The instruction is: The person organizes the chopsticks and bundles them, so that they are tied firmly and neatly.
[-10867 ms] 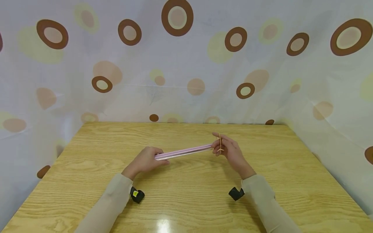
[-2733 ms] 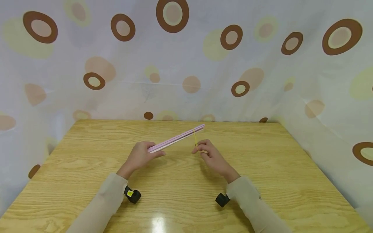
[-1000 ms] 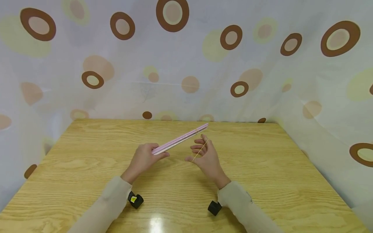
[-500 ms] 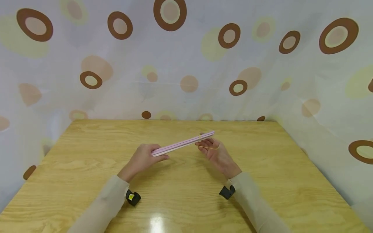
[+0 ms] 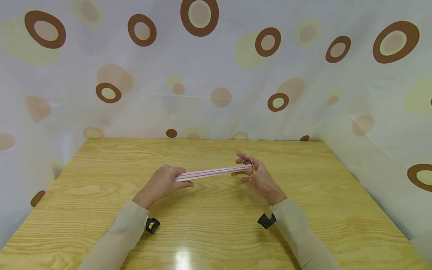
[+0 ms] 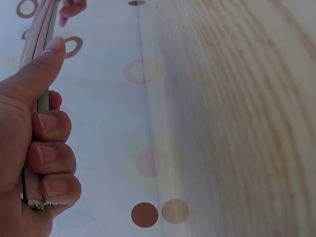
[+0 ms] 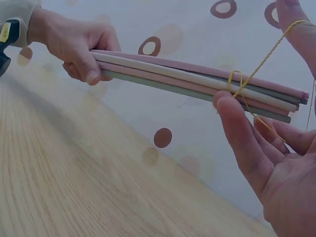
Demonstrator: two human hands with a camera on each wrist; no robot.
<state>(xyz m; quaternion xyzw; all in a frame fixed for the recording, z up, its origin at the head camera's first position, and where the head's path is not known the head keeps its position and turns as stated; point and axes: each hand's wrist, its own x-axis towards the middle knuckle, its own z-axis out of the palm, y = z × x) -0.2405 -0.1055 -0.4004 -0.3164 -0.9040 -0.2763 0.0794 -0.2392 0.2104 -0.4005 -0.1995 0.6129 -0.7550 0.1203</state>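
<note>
The sticks (image 5: 210, 173) now lie nearly level above the surface (image 5: 101, 210), no longer tilted up, long axis running left to right. My left hand (image 5: 164, 183) grips their left end; my right hand (image 5: 254, 174), fingers spread, stretches the band (image 7: 256, 69) around their right end.
</note>
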